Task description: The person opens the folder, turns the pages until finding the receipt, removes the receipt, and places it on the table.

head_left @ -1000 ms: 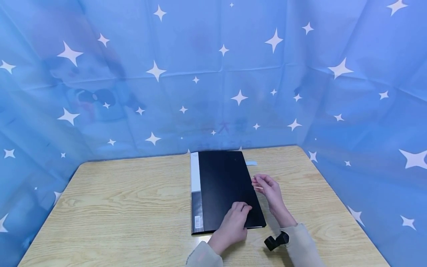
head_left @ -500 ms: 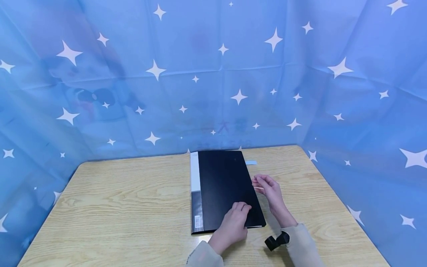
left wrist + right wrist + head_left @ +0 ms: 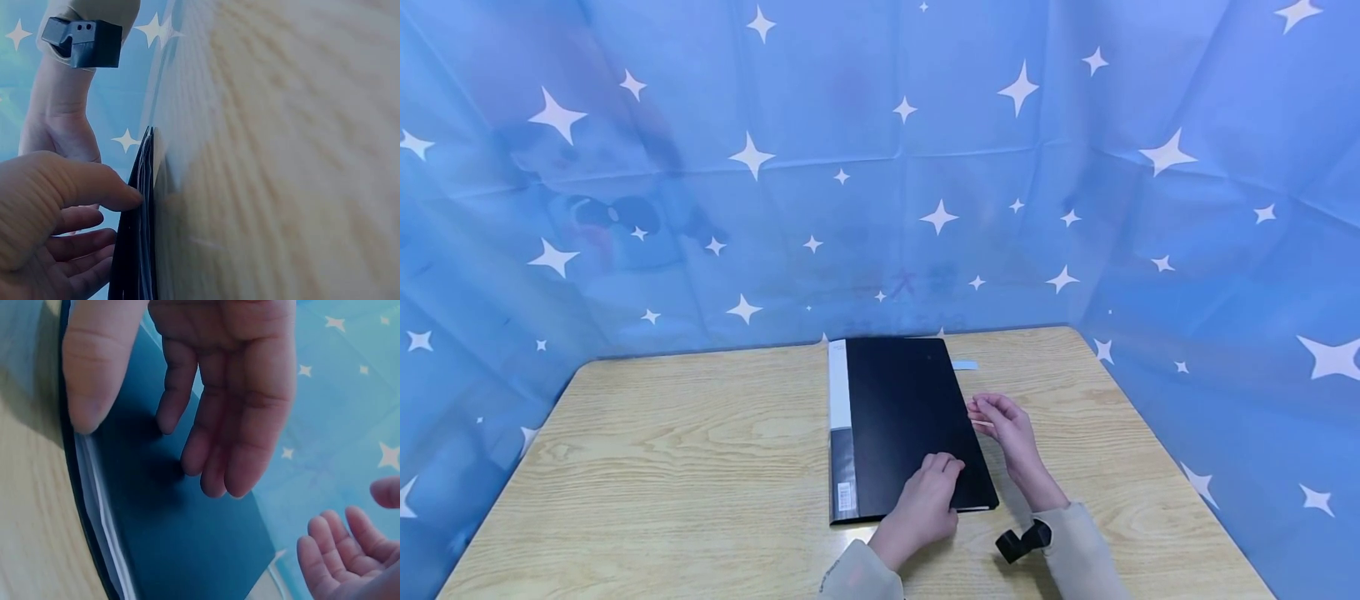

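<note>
A closed black folder [image 3: 898, 408] with a white-and-dark spine [image 3: 839, 392] lies on the wooden table [image 3: 685, 450].

Screened-off nook — starry cloth [image 3: 842, 208], table [image 3: 700, 450]

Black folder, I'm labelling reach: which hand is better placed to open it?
Probably the right hand: thumb at the folder's long edge, opposite the spine; left hand is by the short edge.

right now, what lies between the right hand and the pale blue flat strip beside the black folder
In the head view, only bare light wood-grain tabletop lies between the right hand and the pale blue strip.
</note>
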Action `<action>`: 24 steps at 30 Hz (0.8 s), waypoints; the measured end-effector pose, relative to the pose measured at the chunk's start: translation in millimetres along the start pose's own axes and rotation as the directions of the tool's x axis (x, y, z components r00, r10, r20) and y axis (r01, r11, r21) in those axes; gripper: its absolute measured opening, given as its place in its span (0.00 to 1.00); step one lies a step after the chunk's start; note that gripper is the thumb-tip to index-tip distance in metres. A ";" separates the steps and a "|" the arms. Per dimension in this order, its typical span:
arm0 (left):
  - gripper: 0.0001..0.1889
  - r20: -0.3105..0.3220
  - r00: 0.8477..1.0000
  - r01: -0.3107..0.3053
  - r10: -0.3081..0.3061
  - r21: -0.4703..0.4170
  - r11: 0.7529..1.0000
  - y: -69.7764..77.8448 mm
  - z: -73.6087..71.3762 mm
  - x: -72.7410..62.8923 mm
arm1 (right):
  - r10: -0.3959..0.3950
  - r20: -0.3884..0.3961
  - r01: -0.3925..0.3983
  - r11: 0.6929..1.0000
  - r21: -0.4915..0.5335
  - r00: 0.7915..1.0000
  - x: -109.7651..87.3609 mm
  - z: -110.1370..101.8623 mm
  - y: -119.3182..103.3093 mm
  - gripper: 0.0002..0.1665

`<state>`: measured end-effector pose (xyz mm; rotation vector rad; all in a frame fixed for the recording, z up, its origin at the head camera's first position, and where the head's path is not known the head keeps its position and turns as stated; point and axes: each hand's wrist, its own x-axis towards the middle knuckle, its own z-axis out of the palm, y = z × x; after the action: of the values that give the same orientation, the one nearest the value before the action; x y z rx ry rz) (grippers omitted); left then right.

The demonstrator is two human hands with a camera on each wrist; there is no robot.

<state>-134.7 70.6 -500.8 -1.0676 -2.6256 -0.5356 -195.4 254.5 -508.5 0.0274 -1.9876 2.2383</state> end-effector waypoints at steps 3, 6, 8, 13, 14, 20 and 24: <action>0.29 0.016 1.000 0.001 -0.002 0.019 1.000 2.0 -2.0 0.4 | -0.014 -0.003 0.014 1.000 0.023 1.000 -2.4 1.5 -4.0 0.12; 0.26 0.036 0.999 -0.001 -0.001 0.055 0.998 5.0 -4.8 0.9 | 0.040 -0.053 -0.041 0.999 -0.015 0.998 -9.9 11.8 -23.3 0.14; 0.24 0.045 0.999 -0.001 -0.003 0.083 0.997 7.5 -7.0 1.2 | 0.102 -0.103 -0.107 0.993 -0.047 0.990 -13.8 18.0 -35.6 0.15; 0.19 0.036 0.999 0.006 -0.012 0.163 0.987 13.8 -12.9 1.3 | 0.139 -0.125 -0.142 0.990 -0.019 0.982 -3.5 4.8 -19.3 0.18; 0.18 0.031 0.999 0.009 -0.015 0.177 0.984 14.9 -13.9 1.2 | 0.121 -0.115 -0.123 0.992 -0.004 0.986 -0.6 -0.8 -11.7 0.17; 0.15 -0.086 0.996 0.040 -0.024 0.187 0.982 20.4 -16.7 -0.5 | 0.029 -0.060 -0.024 0.996 0.082 0.998 3.4 -17.8 3.6 0.13; 0.14 -0.306 0.952 0.072 -0.021 0.158 0.985 22.4 -17.7 -0.9 | -0.014 -0.039 0.018 0.995 0.097 0.999 3.4 -20.8 5.8 0.14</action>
<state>-116.5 77.4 -479.9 -0.8022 -2.3810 -0.4396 -197.7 274.7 -516.3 0.0108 -1.8510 2.3065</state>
